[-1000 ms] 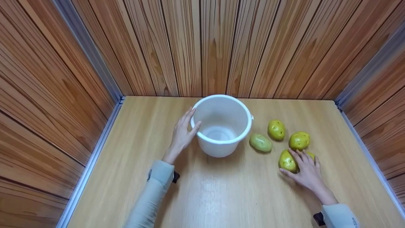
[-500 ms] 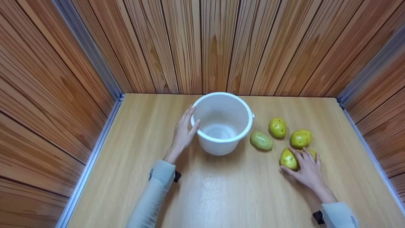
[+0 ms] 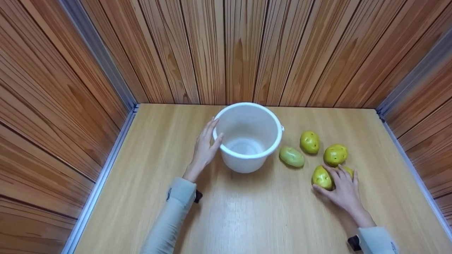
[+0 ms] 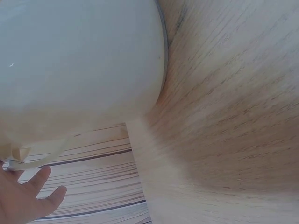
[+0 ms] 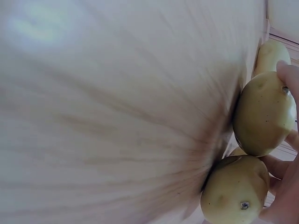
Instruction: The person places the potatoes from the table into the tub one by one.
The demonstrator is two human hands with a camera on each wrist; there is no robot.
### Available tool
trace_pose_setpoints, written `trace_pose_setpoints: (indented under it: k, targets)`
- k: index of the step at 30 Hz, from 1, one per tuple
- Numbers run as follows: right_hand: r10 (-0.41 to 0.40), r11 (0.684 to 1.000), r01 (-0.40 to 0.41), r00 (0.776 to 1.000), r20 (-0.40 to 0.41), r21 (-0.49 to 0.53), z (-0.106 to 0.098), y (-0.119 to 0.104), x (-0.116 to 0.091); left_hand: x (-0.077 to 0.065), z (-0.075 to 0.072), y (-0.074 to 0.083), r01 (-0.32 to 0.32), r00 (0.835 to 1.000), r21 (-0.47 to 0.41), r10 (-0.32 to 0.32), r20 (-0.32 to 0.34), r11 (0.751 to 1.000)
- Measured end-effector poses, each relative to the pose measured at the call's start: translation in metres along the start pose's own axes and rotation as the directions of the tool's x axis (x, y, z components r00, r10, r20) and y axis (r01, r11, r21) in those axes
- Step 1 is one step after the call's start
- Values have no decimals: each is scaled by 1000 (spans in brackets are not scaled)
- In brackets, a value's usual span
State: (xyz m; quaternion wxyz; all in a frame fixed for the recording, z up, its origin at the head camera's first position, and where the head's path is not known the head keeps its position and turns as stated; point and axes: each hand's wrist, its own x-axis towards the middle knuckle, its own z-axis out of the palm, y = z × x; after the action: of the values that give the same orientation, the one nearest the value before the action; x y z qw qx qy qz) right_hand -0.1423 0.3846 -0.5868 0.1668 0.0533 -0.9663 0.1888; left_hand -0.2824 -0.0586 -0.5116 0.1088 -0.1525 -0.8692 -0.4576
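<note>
Front potato [image 3: 322, 177]: right of centre, lower half of the head frame, resting on the tabletop [image 3: 247, 218]. Right hand [image 3: 343, 190] over it, thumb at its lower left, fingers curved across the top; reads as a grip, though how firm I can't tell. Partner potato [image 3: 349, 171] sits just right, mostly under the same fingers. In the right wrist view the two appear to meet at mid-right, with the hand along the right edge.

Above them in the head frame, a pitted potato [image 3: 335, 155]; up and left of that, the far potato [image 3: 310, 142]; nearer centre, a paler, greener potato [image 3: 292, 157].

Bucket [image 3: 243, 165]: white, upright, centre of frame, nothing visible inside. Left hand [image 3: 204, 146] at its left rim, fingers extended and relaxed, thumb at the lip; steadying more than grasping, I'd judge.

Risks: the rounded, glossy skin could slip if the pinch is shallow. Closing fingers could nudge the partner potato, rolling it into the pitted one or rightward across the smooth top. A knock at the bucket's right side might shift it, the left hand's hold being light.
</note>
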Motion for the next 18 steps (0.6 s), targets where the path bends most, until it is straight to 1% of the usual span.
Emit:
trace_pose_setpoints:
  k: [7,14,18]
  targets:
    - [19,1000,-19,1000,1,8,-3,-2,2,0,1,-1,-11,1000,-8,11,-14,1000]
    - [32,999,-32,999,-3,32,-11,-6,7,0,-1,1,5,1000,9,-6,13,1000]
    - [33,998,-33,999,-14,55,-19,-12,13,1,-2,1,-4,1000,34,4,13,999]
